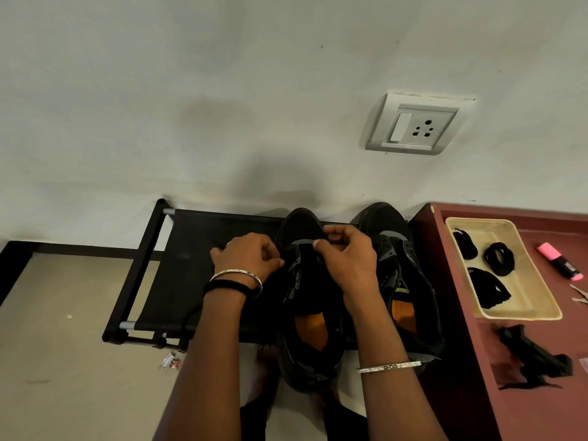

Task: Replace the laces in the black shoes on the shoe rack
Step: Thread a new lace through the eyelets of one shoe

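Rack (pixel 191 265) stands against the wall, both black shoes on it, heels toward the person for reach. Left shoe (pixel 310 313) is being worked; right shoe (pixel 410 281) waits. Left hand (pixel 248 259) and right hand (pixel 346 259) each pinch narrowly at its front eyelets, though no lace is discernible there. Spare laces (pixel 498 258) lie in the tray (pixel 537 300) just beside.
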